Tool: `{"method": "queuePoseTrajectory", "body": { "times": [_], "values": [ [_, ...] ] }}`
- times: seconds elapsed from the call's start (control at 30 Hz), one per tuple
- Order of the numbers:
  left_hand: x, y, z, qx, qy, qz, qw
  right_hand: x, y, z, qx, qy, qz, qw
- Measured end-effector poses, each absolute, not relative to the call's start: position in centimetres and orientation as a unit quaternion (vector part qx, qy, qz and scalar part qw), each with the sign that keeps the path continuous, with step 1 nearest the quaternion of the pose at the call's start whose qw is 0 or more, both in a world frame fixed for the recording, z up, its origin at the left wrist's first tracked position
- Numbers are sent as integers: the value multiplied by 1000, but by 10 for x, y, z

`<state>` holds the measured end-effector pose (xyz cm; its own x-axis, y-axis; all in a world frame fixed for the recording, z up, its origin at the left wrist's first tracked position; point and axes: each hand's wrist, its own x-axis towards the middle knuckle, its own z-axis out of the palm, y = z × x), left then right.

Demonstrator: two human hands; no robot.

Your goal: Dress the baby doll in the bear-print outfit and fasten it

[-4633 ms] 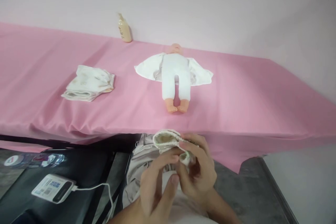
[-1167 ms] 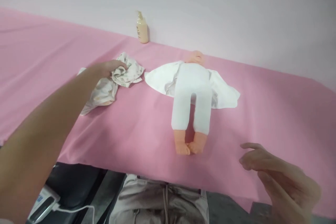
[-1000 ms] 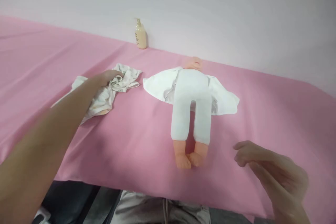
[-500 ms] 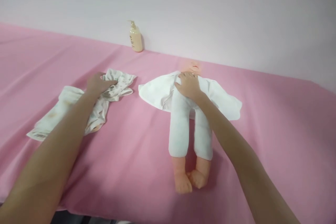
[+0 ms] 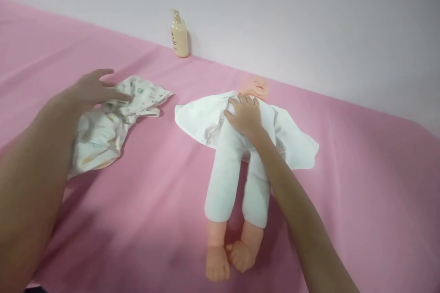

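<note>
A baby doll (image 5: 227, 183) lies on its back, its soft body white and its feet bare. Spread under it is a white garment (image 5: 199, 116) with its sleeves out to both sides. My right hand (image 5: 245, 116) rests flat on the doll's chest, fingers apart. At the left, my left hand (image 5: 96, 89) is open with fingers spread, over the edge of a crumpled printed baby garment (image 5: 140, 96). More of this patterned cloth lies below the hand, and my left forearm hides part of it.
A cream pump bottle (image 5: 180, 39) stands at the back against the pale wall (image 5: 292, 23). A pink sheet (image 5: 154, 210) with some creases covers the surface under everything.
My left hand has let go of the printed garment and moved left, its fingers spreading. My right hand stays on the doll's chest. The view has shifted a little.
</note>
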<state>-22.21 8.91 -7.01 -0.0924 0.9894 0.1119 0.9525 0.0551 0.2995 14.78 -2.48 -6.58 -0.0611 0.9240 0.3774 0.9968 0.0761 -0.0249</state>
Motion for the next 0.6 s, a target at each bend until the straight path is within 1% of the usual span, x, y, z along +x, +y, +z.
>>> {"method": "queuePoseTrajectory", "body": {
  "times": [0.1,0.13,0.17,0.23,0.33,0.4,0.47,0.53,0.6],
  "values": [
    [-203,87,-72,691,694,202,-31,148,-25,-66,-667,-718,-128,153],
    [-194,86,-73,710,677,188,-45,149,-26,-65,-667,-718,-130,153],
    [-184,84,-74,734,660,157,-31,149,-25,-64,-667,-719,-130,149],
    [-167,80,-79,763,640,76,41,148,-22,-59,-669,-721,-129,127],
    [-152,77,-90,749,656,1,89,144,-12,-48,-680,-720,-125,60],
    [-152,76,-96,739,667,-14,90,141,-3,-42,-689,-716,-111,12],
    [-154,77,-99,745,661,-16,85,139,6,-36,-696,-714,-68,-21],
    [-154,75,-99,752,656,-3,58,139,15,-34,-701,-712,-21,-40],
    [-147,67,-97,754,656,5,9,138,23,-35,-699,-712,3,-64]
  ]
}}
